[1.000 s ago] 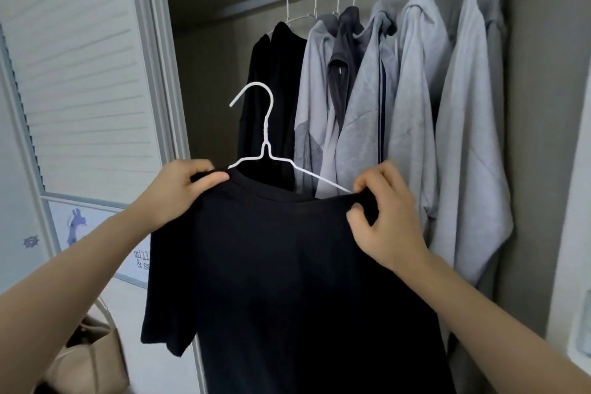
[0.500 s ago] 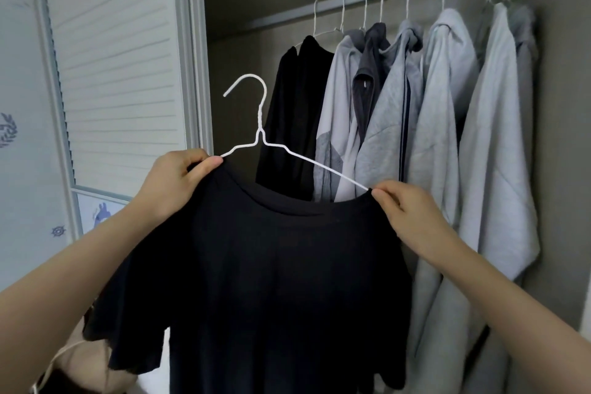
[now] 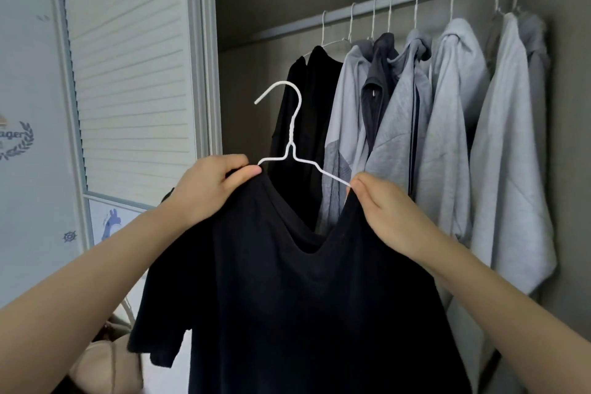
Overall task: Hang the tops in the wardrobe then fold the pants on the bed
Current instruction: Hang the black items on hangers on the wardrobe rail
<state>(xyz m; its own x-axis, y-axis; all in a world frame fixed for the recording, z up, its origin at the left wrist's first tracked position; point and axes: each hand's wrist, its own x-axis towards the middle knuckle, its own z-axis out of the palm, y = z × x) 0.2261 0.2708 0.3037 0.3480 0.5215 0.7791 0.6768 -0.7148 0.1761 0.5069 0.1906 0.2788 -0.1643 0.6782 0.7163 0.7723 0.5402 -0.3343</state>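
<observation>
A black t-shirt (image 3: 297, 297) hangs in front of me on a white wire hanger (image 3: 292, 137), whose hook points up and left. My left hand (image 3: 208, 189) grips the shirt's left shoulder over the hanger's arm. My right hand (image 3: 383, 211) pinches the right shoulder where the wire enters the cloth. The neckline sags in a V between my hands. Behind them runs the wardrobe rail (image 3: 399, 0), well above the hook.
On the rail hang a black top (image 3: 303, 112) and several grey hoodies (image 3: 454, 125), with bare rail to the left. A white louvred door (image 3: 128, 73) stands at the left. A beige bag (image 3: 105, 365) sits low left.
My hands have drawn closer together, so the neckline now sags deeper. The hanger's hook stands more upright. The view has shifted left, and the hung clothes sit further right.
</observation>
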